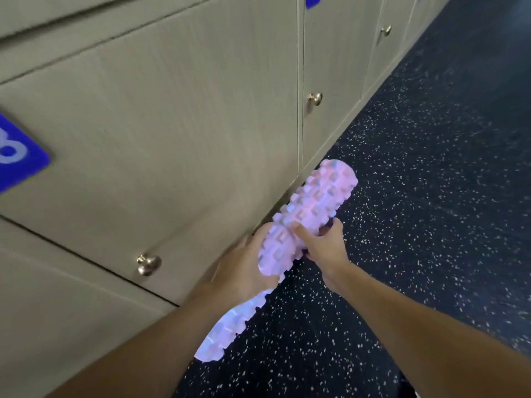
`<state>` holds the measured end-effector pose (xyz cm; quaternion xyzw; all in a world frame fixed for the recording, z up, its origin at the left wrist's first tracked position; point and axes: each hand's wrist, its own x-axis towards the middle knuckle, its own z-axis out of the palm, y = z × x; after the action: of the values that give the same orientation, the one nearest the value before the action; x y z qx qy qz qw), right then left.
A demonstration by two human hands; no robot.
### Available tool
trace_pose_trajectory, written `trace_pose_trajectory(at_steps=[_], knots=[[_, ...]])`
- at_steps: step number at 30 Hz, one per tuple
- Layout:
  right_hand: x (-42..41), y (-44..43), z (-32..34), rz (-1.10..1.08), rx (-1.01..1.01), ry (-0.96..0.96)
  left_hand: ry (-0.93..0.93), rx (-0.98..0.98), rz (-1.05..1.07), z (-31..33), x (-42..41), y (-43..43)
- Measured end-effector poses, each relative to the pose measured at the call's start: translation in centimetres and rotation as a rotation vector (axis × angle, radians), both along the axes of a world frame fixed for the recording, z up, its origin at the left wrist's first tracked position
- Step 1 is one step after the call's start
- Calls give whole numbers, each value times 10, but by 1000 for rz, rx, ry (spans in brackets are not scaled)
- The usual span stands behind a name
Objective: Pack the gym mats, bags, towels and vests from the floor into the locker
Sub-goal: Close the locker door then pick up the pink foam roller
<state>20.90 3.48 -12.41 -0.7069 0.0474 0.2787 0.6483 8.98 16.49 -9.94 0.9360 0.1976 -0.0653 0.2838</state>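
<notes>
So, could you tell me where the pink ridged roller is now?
In the head view, the pink ridged roller sits lower centre, held by the left hand and right hand above the speckled floor, beside the locker doors.

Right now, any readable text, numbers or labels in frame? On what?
"8": white digit on the blue tag on the locker door; blurred and cut by the frame edge, so uncertain and possibly part of a longer number.
Second blue tag, top edge: cropped, nothing readable.
Pink foam roller: no print visible.
</notes>
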Motion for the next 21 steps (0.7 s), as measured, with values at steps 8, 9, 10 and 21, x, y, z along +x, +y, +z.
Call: trace_pose_trajectory(at_steps=[8,9,10,21], knots=[[-58,-26,144,-41,238,-234,-223,-10,119,119,-72,-51],[-70,-33,164,-42,265,-276,-246,2,111,136,-84,-56],[-84,-41,185,-36,289,-312,-264,14,98,154,-97,-61],[-301,-92,363,435,524,-690,-729,-107,236,375,-298,-121]])
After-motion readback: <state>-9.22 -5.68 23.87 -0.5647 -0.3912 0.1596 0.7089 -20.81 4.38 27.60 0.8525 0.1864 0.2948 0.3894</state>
